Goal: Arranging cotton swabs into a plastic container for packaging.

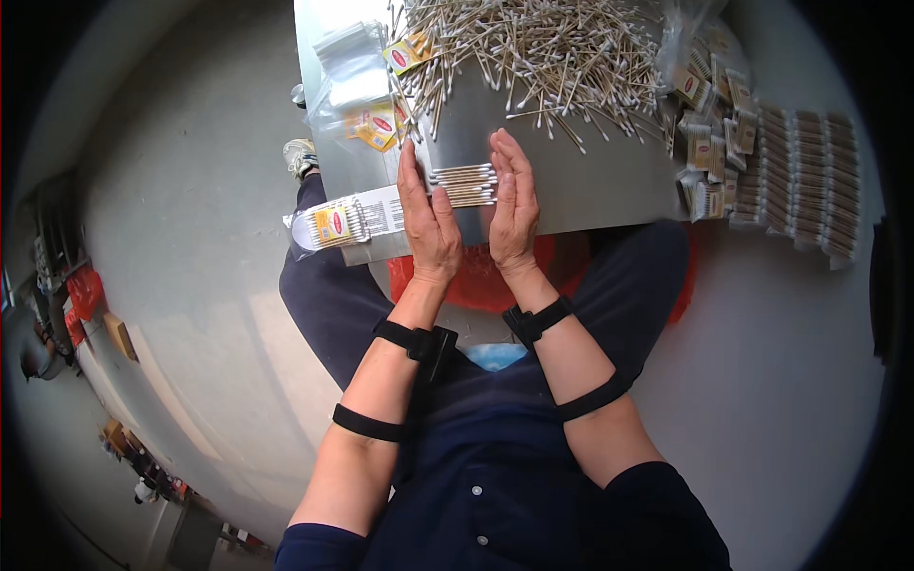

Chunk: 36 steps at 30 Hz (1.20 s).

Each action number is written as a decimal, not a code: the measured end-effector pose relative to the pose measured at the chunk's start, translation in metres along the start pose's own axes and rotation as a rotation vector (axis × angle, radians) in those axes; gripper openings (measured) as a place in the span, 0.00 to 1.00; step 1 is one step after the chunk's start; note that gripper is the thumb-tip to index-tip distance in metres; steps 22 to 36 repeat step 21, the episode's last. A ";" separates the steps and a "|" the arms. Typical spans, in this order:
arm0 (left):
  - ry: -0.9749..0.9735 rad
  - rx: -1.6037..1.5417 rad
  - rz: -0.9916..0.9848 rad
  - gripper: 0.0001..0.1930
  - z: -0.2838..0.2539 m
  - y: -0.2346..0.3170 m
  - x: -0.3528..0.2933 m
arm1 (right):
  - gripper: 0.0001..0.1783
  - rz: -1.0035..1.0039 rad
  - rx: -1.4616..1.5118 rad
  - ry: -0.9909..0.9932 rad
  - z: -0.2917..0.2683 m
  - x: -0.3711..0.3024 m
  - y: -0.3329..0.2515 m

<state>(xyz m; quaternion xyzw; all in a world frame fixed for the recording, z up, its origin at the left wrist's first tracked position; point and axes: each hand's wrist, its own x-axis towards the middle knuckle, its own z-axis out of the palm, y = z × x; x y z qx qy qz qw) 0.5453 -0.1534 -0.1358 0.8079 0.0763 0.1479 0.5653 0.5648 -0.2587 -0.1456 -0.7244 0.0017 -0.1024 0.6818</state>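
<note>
A small row of cotton swabs [463, 185] lies crosswise between my two hands on the metal table, wooden sticks side by side. My left hand [430, 221] stands on edge at the row's left end, fingers stretched out. At the other end my right hand [513, 205] faces it, fingers also straight, close against the white tips. Neither hand is wrapped round the swabs. Left of my left hand, a white printed strip [384, 211] lies on the table. A clear packet of swabs with a yellow label [333, 224] rests at the strip's left end.
A big heap of loose cotton swabs [562, 57] covers the table's far side. Clear plastic bags [350, 65] and yellow cards [374, 125] lie at the far left. Filled packets [709, 152] and stacked packet rows [804, 181] stand on the right. Red plastic [562, 271] hangs below the near edge.
</note>
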 end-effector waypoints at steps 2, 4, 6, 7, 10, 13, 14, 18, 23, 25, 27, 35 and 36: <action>0.010 0.003 -0.013 0.28 -0.001 -0.001 -0.002 | 0.20 -0.010 -0.016 -0.020 0.002 -0.001 -0.002; 0.017 -0.003 -0.020 0.28 -0.001 -0.004 -0.001 | 0.20 -0.008 -0.042 0.037 -0.002 0.000 -0.002; 0.051 -0.065 0.018 0.27 -0.006 -0.009 0.005 | 0.20 -0.005 -0.024 0.034 -0.002 0.002 0.000; 0.050 -0.064 0.015 0.27 -0.005 -0.010 0.005 | 0.20 -0.004 -0.004 0.030 -0.001 0.003 0.001; 0.001 -0.083 0.010 0.26 0.004 -0.005 0.003 | 0.20 -0.040 -0.006 -0.014 0.005 0.001 0.005; -0.029 -0.052 0.014 0.26 0.005 -0.002 0.001 | 0.20 -0.034 -0.052 -0.029 0.005 0.000 0.005; -0.029 -0.052 0.012 0.26 0.004 -0.003 0.002 | 0.20 -0.033 -0.053 -0.030 0.005 0.000 0.005; 0.023 -0.112 0.004 0.27 0.001 -0.010 0.006 | 0.20 0.001 0.025 0.014 0.010 0.003 0.003; -0.012 -0.080 0.026 0.27 0.003 -0.007 0.006 | 0.20 0.001 0.001 -0.048 0.014 0.001 0.005; -0.012 -0.080 0.026 0.27 0.003 -0.007 0.006 | 0.20 0.001 0.001 -0.048 0.014 0.001 0.005; -0.012 -0.080 0.026 0.27 0.003 -0.007 0.006 | 0.20 0.001 0.001 -0.048 0.014 0.001 0.005; -0.012 -0.080 0.026 0.27 0.003 -0.007 0.006 | 0.20 0.001 0.001 -0.048 0.014 0.001 0.005; -0.012 -0.080 0.026 0.27 0.003 -0.007 0.006 | 0.20 0.001 0.001 -0.048 0.014 0.001 0.005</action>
